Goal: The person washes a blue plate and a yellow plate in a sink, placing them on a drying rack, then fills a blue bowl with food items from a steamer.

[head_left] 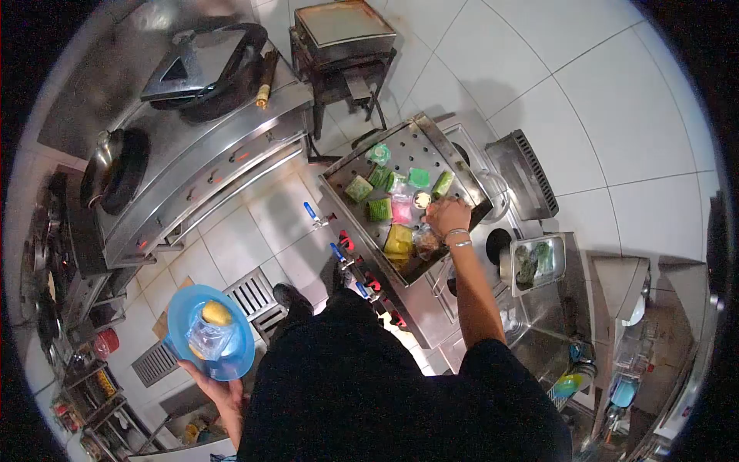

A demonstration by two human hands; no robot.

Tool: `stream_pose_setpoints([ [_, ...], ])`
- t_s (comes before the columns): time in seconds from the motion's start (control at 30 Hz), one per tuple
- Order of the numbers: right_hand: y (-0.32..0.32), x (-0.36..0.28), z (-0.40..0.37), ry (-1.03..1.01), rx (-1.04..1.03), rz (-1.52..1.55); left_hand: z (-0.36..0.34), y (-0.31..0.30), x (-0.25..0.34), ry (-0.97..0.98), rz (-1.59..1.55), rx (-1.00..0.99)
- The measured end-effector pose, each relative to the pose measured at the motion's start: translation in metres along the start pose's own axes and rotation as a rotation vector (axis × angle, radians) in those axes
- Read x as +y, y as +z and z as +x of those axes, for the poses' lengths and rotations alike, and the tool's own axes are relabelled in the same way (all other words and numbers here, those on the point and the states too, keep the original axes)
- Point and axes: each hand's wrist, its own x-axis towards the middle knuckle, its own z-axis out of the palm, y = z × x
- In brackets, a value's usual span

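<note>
My left hand (pixel 218 389) holds a blue plate (pixel 183 308) from below, out to my left. On the plate lie a yellow food piece (pixel 217 313) and a clear plastic bag (pixel 206 337). My right hand (pixel 446 216) reaches into a perforated steel tray (pixel 431 142), fingers down among wrapped green, yellow and pink food pieces. A small white round piece (pixel 422 200) lies just left of its fingertips. Whether the fingers grip anything is hidden. Bracelets circle that wrist.
A steel cooker with a dark wok (pixel 115 169) and a second covered pan (pixel 202 73) stands at the left. A steel container of green items (pixel 536 262) sits to the right of the tray. Blue-handled valves (pixel 311 212) line the counter's front. The floor is white tile.
</note>
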Motion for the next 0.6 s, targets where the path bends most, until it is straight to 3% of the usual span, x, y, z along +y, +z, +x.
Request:
stream_pose_setpoints([
  [0.17,0.011,0.003,0.001,-0.01,0.064,-0.035,0.004,-0.015,-0.002,-0.003,-0.034,-0.009],
  [0.23,0.001,0.011,0.003,0.039,-0.028,0.141,0.004,-0.021,-0.004,0.004,-0.041,-0.003],
  [0.3,-0.003,0.028,0.001,0.036,0.016,0.146,-0.002,-0.013,-0.002,-0.014,-0.101,0.035],
  [0.4,-0.014,0.045,-0.005,0.275,-0.277,1.591,0.0,-0.013,-0.005,0.002,-0.118,-0.013],
  [0.43,-0.014,0.05,-0.007,0.276,-0.274,1.589,0.0,-0.012,-0.005,0.001,-0.119,-0.016],
  [0.5,-0.045,0.049,-0.018,0.133,-0.385,2.041,-0.003,-0.007,-0.003,-0.037,-0.104,0.063],
  [0.6,-0.053,0.054,-0.022,0.052,-0.394,2.102,0.002,-0.013,-0.005,0.021,-0.058,0.024],
])
